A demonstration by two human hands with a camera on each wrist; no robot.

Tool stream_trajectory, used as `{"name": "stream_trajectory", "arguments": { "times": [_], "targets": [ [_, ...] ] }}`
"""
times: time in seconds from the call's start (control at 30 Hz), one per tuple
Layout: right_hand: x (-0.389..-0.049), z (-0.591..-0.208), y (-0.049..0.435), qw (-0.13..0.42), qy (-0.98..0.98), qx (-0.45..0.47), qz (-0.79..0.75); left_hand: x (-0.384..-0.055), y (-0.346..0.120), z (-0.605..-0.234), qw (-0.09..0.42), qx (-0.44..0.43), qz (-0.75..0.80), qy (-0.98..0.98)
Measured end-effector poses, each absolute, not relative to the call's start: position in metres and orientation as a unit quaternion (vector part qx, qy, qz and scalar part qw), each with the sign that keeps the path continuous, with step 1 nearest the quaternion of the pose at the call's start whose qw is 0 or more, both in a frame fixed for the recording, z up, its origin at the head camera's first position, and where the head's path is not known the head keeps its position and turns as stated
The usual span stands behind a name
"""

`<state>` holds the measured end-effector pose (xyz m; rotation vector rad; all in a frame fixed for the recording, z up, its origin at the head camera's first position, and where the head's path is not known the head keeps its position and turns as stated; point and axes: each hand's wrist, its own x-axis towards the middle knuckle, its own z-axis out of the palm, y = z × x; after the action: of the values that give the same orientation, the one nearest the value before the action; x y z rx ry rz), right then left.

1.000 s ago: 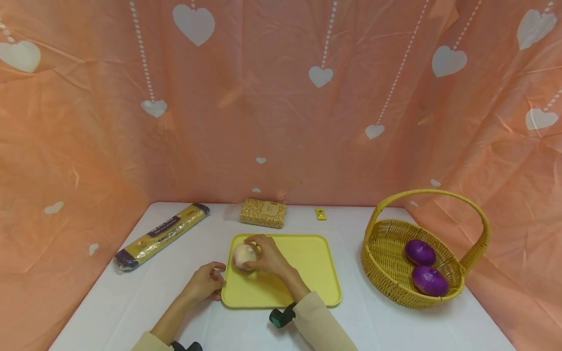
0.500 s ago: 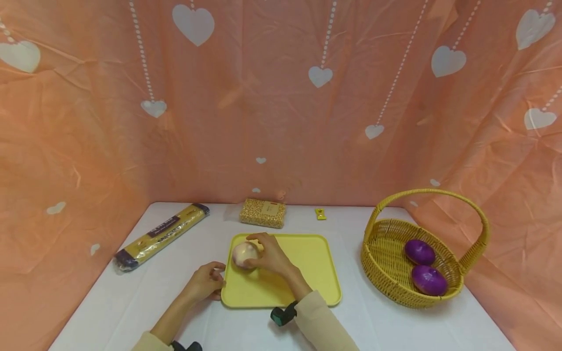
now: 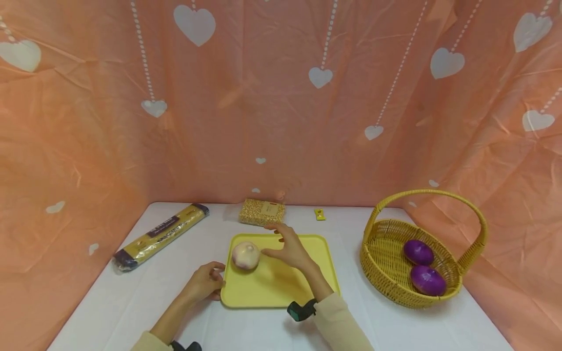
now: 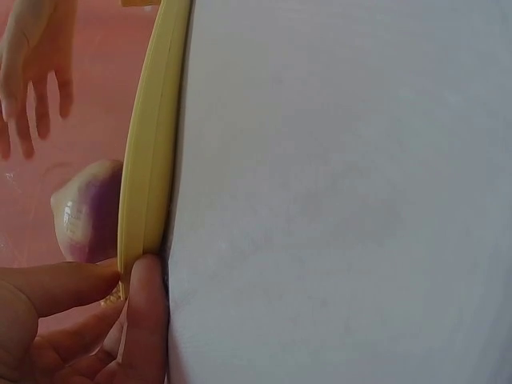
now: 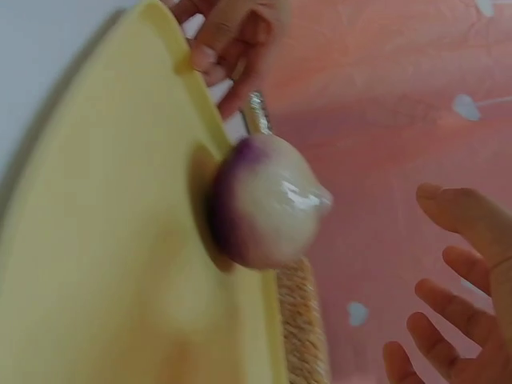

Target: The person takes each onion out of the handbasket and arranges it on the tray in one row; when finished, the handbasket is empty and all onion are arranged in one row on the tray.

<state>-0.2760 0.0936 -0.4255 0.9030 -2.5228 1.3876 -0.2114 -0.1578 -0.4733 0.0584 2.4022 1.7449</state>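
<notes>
A round cream-and-purple vegetable (image 3: 246,255), looking like a turnip, rests on the left part of a yellow tray (image 3: 263,295). Its pale nub points upward. My left hand (image 3: 204,282) pinches the tray's left rim between thumb and fingers, as the left wrist view shows at the rim (image 4: 148,160). Over the tray, to the right of the vegetable, my right hand (image 3: 291,248) is spread, apart from it and holding nothing. In the right wrist view a gap separates the right hand (image 5: 472,296) from the vegetable (image 5: 268,202).
At right stands a wicker basket (image 3: 382,282) with a tall handle, holding two purple onion-like vegetables (image 3: 428,280). Behind the tray lie a bag of yellow grains (image 3: 262,212) and a small yellow packet (image 3: 320,214). A long noodle-like package (image 3: 162,236) lies at left.
My right hand has let go of the turnip-like vegetable and moved right and away from it, its fingers spreading. The vegetable stays on the tray. My left hand has not moved.
</notes>
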Motion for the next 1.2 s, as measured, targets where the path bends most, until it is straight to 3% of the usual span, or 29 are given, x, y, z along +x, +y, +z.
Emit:
{"name": "stream_trajectory", "arguments": {
  "times": [0.33,0.5,1.2],
  "targets": [
    [-0.263,-0.395,0.138,0.134,-0.818,0.278,0.486,-0.213,-0.158,-0.471,0.080,0.014,0.582,0.809],
    [-0.246,-0.372,0.156,0.139,-0.810,0.269,0.502,-0.212,-0.158,-0.471,0.082,0.005,0.579,0.812],
    [-0.226,-0.367,0.240,0.198,-0.820,0.169,0.510,-0.211,-0.158,-0.474,0.086,0.023,0.589,0.803]
  ]
}}
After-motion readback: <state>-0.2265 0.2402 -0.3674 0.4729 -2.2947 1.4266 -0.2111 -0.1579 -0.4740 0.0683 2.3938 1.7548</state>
